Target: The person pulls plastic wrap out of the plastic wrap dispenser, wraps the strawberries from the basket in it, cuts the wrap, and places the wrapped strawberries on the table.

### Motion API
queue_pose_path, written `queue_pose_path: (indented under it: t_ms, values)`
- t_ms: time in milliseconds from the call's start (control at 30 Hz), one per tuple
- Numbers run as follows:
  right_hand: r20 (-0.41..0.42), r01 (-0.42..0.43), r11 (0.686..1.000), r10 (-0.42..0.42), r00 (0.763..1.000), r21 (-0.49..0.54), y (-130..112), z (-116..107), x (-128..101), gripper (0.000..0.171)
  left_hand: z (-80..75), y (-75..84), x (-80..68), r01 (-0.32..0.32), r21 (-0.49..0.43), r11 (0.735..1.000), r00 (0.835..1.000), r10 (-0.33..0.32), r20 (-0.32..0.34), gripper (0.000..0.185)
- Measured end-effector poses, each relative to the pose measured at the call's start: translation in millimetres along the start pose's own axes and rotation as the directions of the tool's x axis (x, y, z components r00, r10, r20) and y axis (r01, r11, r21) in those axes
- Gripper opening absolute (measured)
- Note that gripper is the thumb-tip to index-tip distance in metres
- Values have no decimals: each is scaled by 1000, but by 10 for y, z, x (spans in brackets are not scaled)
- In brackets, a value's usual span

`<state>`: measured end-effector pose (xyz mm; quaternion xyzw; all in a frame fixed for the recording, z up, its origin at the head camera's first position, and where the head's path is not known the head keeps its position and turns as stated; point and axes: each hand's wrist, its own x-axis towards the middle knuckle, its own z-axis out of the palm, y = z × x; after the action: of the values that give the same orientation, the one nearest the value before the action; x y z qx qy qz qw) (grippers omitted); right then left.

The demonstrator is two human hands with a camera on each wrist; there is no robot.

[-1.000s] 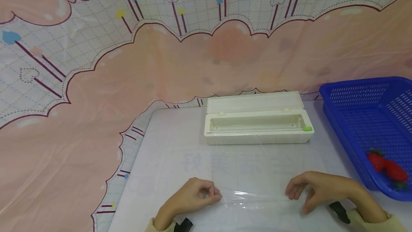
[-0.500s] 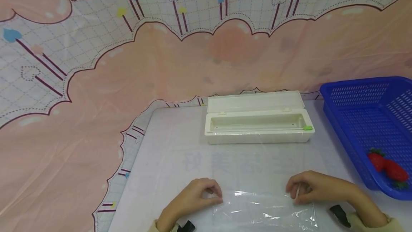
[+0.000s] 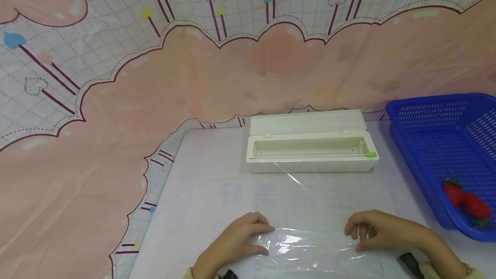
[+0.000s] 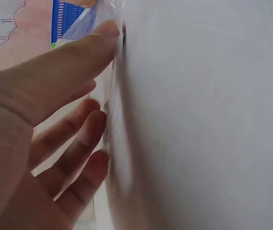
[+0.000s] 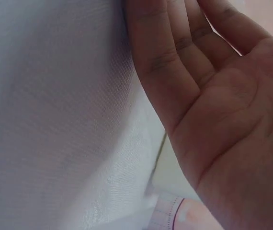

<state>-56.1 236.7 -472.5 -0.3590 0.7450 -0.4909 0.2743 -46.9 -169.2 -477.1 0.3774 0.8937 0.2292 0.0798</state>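
A clear sheet of plastic wrap (image 3: 314, 249) lies on the white table (image 3: 209, 175) at the near edge, stretching towards the open white wrap dispenser box (image 3: 310, 152). My left hand (image 3: 242, 238) rests on the sheet's left edge with fingers and thumb stretched out. In the left wrist view the thumb and fingers (image 4: 55, 120) touch the film edge (image 4: 115, 96). My right hand (image 3: 377, 231) presses its fingertips on the sheet's right edge. The right wrist view shows its palm (image 5: 208, 96) open and fingers fairly straight against the surface.
A blue slotted basket (image 3: 438, 99) stands at the right with strawberries (image 3: 466, 201) in its near corner. A pink and checked cloth (image 3: 116, 119) hangs behind and drapes past the table's left side. A green slider (image 3: 370, 154) sits on the box's right end.
Both hands pinched the film's corners and held it slightly raised before. Now the film lies flatter on the table and the fingers have straightened onto it.
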Motion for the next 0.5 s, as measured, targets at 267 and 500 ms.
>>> queue_pose_path:
  t_ms: [267,500]
  values:
    - [-11,-23,1000,22,1000,-5,7,7,-1,17,25,-8,-24,-45,141,989,997,52,-48,56]
    - [-28,27,998,-29,999,-63,5,1,-10,11,26,-5,-54,-56,180,982,998,63,-28,57]
